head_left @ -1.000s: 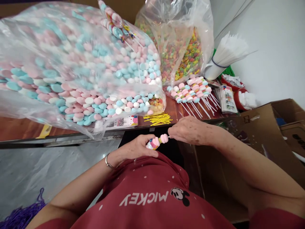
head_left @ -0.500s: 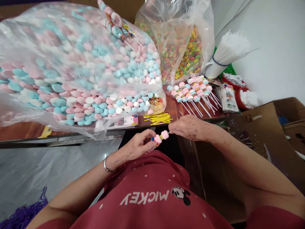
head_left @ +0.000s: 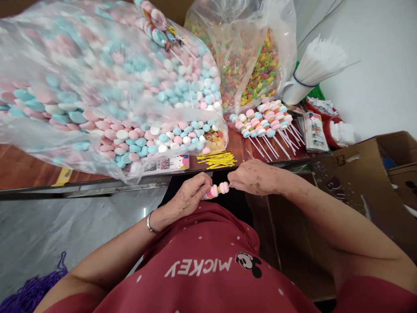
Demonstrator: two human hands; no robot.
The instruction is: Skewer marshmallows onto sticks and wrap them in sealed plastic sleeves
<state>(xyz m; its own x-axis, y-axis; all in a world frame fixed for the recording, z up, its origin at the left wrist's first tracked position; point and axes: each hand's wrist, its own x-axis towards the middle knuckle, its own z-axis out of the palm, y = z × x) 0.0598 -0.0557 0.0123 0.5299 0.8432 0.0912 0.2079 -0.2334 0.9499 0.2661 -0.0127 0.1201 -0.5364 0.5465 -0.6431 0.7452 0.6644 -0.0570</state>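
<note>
A short skewer of pink marshmallow discs (head_left: 218, 190) hangs between my two hands, just in front of my red shirt. My left hand (head_left: 187, 198) is closed around the skewer's left end, fingers curled over the candies. My right hand (head_left: 252, 177) pinches the white stick at the right end; the stick itself is mostly hidden in the fingers. Both hands sit below the front edge of the wooden table (head_left: 29, 171).
A large clear bag of pink, blue and white marshmallows (head_left: 107, 87) fills the table's left. Behind are a bag of coloured cereal rings (head_left: 250, 74), finished skewers (head_left: 265, 124), yellow twist ties (head_left: 217, 159), a bundle of white sticks (head_left: 312, 65) and cardboard boxes (head_left: 368, 174) at right.
My left hand shifted its grip along the skewer and closed up toward the right hand; the candies are pushed closer together. The view tilted slightly.
</note>
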